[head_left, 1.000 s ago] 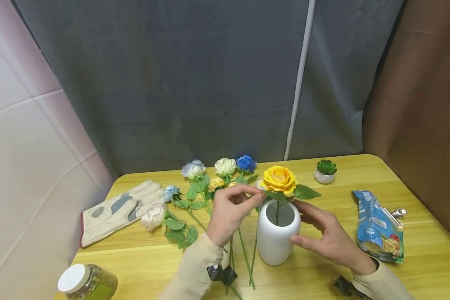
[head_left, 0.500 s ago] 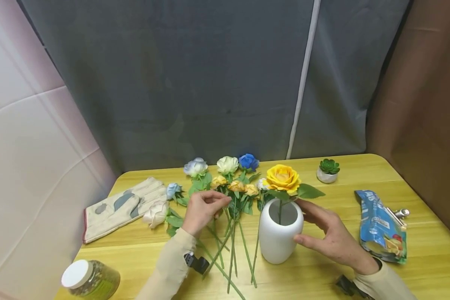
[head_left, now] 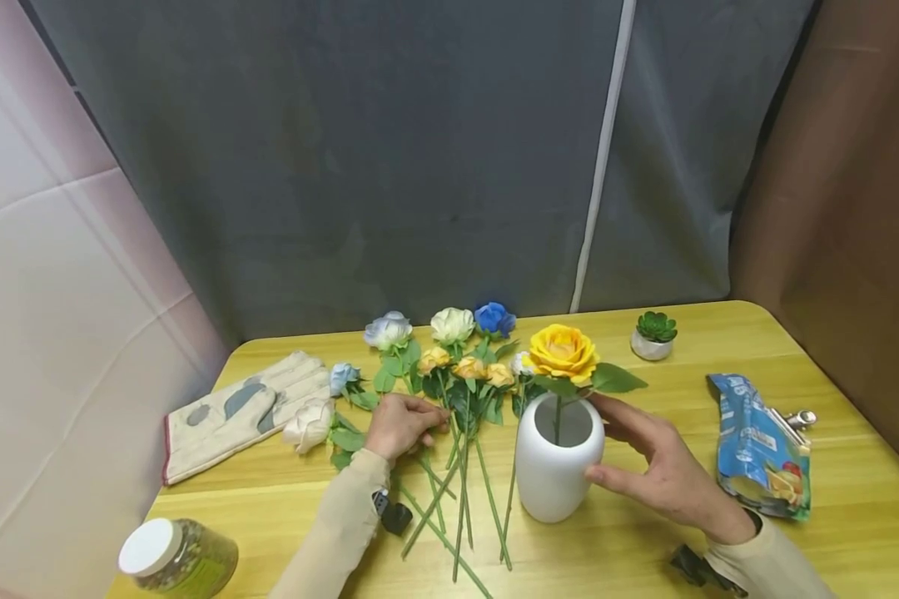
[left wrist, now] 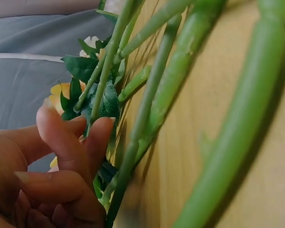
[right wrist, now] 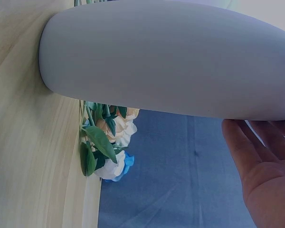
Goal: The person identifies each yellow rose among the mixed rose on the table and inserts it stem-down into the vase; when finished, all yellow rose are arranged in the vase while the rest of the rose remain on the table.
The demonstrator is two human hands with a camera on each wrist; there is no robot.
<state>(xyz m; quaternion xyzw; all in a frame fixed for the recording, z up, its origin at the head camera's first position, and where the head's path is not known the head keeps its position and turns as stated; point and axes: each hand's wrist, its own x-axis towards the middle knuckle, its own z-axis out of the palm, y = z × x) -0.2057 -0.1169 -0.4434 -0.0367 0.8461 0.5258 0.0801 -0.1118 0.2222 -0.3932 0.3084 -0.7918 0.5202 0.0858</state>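
Note:
A white vase (head_left: 550, 482) stands upright on the table, with a large yellow rose (head_left: 562, 353) in it. Thumb and fingers of my right hand (head_left: 663, 478) hold the vase from its right side near the top. To the left, my left hand (head_left: 400, 428) is low among crossing green stems (head_left: 460, 499), its fingertips pinching a stem below the small orange-yellow roses (head_left: 469, 367). Close up in the left wrist view, that stem (left wrist: 106, 80) runs down between the fingertips. The right wrist view shows fingers (right wrist: 242, 147) against the vase wall.
Blue (head_left: 494, 319), cream (head_left: 452, 325) and pale roses lie behind and left of the stems. A work glove (head_left: 247, 416) and a lidded jar (head_left: 183, 559) are at left. At right are a small succulent (head_left: 653, 335) and a clipped blue pouch (head_left: 760, 449).
My left hand has left the yellow rose at the vase, moved left and gone down among the stems on the table. My right hand has stayed on the vase.

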